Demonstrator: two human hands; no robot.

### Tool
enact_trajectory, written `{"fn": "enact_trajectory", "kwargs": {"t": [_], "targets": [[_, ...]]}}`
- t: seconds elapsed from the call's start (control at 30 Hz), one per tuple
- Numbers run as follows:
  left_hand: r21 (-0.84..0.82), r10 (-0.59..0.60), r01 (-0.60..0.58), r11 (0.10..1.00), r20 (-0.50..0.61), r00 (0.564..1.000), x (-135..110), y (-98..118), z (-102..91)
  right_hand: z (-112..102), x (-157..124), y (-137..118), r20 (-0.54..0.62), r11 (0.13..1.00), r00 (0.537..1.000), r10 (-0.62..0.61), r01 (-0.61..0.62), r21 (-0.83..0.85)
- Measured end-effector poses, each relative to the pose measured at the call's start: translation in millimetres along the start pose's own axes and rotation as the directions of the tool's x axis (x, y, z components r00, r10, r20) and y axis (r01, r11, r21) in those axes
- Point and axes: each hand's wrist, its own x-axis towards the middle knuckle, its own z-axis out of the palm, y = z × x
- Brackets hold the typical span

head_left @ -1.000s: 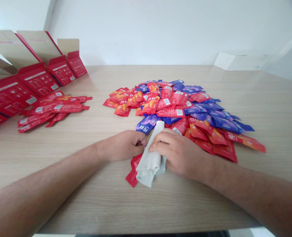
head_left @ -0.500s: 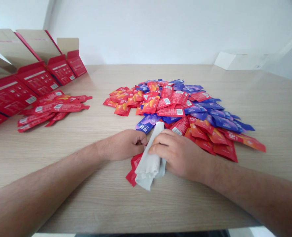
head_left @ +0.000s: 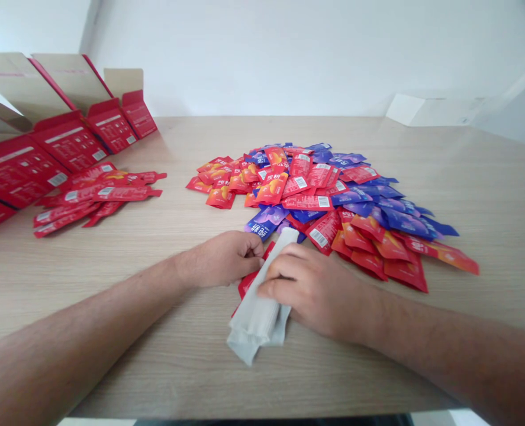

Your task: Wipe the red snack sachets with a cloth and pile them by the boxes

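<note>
— Left hand (head_left: 220,258) pinches a red sachet (head_left: 245,285) on the table (head_left: 191,367); right hand (head_left: 311,290) presses a cloth (head_left: 255,322) over it.
— Wiping, then; that pinch needs to be firm under the cloth.

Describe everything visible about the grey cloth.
Pale grey-white cloth, soft fabric folded into a long strip with lengthwise creases. It lies diagonally on the wooden table, near end loose, far end by the packet pile. The right hand grips its middle; it overlies a red packet pinched by the left hand.
</note>
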Motion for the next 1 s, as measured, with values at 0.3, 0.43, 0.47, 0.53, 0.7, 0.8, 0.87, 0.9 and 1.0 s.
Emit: {"fn": "enact_trajectory", "kwargs": {"t": [0.3,0.43,0.47,0.53,0.7,0.8,0.87,0.9,1.0], "targets": [[-0.079,-0.041,0.044,0.996,0.033,0.999,-0.2,1.2,0.4,0.8,0.2,-1.1,-0.015,0.998,0.998,0.062,-0.062,-0.003],[-0.082,-0.032,0.033,0.996,0.022,0.999,0.4,1.1,-0.5,3.8,0.4,-0.3,-0.027,0.997,0.997,-0.069,0.069,0.028],[-0.083,-0.033,0.035,0.996,0.024,0.999,0.4,1.1,-0.5,3.9,0.1,0.1,-0.027,0.997,0.997,-0.065,0.066,0.032],[-0.093,-0.040,0.043,0.995,0.031,0.999,0.3,1.1,0.0,3.3,-0.6,0.7,-0.019,1.000,1.000,-0.005,0.006,0.024],[-0.095,-0.033,0.036,0.995,0.028,0.999,0.2,2.0,-0.6,3.3,0.2,-0.5,-0.012,1.000,1.000,0.011,-0.011,0.008],[-0.082,-0.021,0.022,0.996,0.019,1.000,0.6,1.7,-1.0,4.0,1.3,-0.8,0.011,0.994,0.995,-0.098,0.097,0.042],[-0.090,-0.025,0.026,0.996,0.019,1.000,0.3,1.2,-0.1,3.2,1.1,-0.6,0.011,0.998,0.998,-0.056,0.055,0.037],[-0.095,-0.029,0.031,0.995,0.020,0.999,0.1,1.1,0.6,2.6,0.7,-0.4,0.005,1.000,1.000,-0.010,0.010,0.026],[-0.090,-0.032,0.034,0.995,0.024,0.999,-0.3,1.1,0.9,2.1,0.0,-0.1,-0.005,0.998,0.998,0.065,-0.065,-0.002]]}}
